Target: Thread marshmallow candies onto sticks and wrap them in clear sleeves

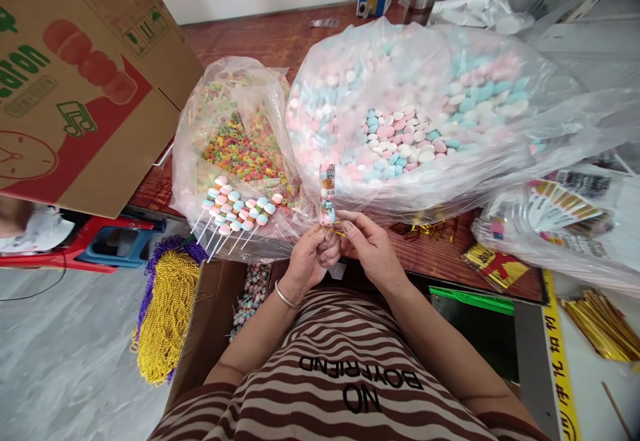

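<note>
My left hand [311, 254], with a bangle at the wrist, is closed around the lower end of a wrapped candy stick [327, 188]. Its clear printed wrapper stands upright above the fingers, with pink and blue candy showing near the bottom. Fingers of my right hand [369, 246] pinch a thin gold twist tie [337, 230] at the wrapper's base, touching my left hand. Just to the left, several unwrapped candy sticks [237, 209] in pink, white and blue lie on the edge of a clear bag, their white sticks pointing towards me.
Behind are a bag of colourful ring candies [245, 151] and a larger bag of pastel candies [400, 138]. A cardboard carton [90, 81] stands left. Gold ties [430, 229] and a yellow packet [495, 264] lie right. Below, an open box [213, 308] holds wrapped pieces beside gold beads [167, 314].
</note>
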### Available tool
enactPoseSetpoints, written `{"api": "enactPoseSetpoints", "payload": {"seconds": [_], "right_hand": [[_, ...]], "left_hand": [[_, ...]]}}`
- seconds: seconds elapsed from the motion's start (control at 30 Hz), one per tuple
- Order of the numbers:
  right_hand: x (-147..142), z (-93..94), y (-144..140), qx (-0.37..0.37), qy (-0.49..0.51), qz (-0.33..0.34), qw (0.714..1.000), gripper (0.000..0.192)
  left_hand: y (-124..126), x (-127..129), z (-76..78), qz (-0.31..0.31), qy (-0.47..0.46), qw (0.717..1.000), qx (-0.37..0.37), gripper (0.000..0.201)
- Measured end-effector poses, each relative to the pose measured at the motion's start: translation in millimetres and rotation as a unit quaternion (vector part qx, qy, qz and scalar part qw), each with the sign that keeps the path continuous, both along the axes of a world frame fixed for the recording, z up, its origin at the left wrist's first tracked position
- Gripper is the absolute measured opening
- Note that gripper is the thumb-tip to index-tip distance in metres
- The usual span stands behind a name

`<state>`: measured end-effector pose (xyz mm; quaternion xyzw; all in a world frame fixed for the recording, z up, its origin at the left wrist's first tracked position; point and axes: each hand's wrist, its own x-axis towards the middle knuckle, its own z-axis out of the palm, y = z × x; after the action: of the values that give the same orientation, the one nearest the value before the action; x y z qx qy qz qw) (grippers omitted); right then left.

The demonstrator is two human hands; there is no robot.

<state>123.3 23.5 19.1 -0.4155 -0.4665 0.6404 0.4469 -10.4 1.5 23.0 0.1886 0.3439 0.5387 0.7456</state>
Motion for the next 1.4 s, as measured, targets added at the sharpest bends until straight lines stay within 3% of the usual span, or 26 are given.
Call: {"api": "enactPoseSetpoints", "payload": {"seconds": [0.17,0.27,0.37,0.53,0.77,0.87,1.1,1.27,1.4], "right_hand": [[-1,3.6,3,0.11,-0.091,-0.011,0.99,0.023],[-1,5.4,-1,0.195,-0.158,-0.057,0.966,0.017],[-1,4.3,-5,0.236,-0.19,-0.056,0.951,0.015],[-2,-1.4,-4,0.16,-0.096,-0.057,0.981,0.015],[1,-18.7,5,0.065,0.062,-0.001,0.996,0.018],[5,-25.2,8,0.072,0.034,-0.003,0.997,0.022],[8,-25.2,10,0.07,0.006,0.021,0.997,0.019],[4,-24.8,11,0.06,0.01,0.013,0.998,0.016],[2,-17.6,9,0.083,-0.021,-0.002,0.996,0.019]], "left_hand": [[0,0,-0.1,-0.004,0.013,1.0,-0.002,0.042],[1,1,-1.1,0.026,0.042,0.999,0.001,0.042],[1,4,-2.0,0.041,0.059,0.997,-0.005,0.04],[-2,7,-1.3,0.043,0.074,0.996,0.003,0.04],[-6,6,4.3,-0.027,0.089,0.996,0.008,0.042],[-6,7,4.8,-0.031,0.117,0.993,-0.004,0.042],[-6,9,-6.3,0.049,0.216,0.974,0.039,0.049],[-5,11,-12.7,0.078,0.229,0.968,0.065,0.031],[-5,10,-14.3,0.096,0.256,0.959,0.081,0.028]]}}
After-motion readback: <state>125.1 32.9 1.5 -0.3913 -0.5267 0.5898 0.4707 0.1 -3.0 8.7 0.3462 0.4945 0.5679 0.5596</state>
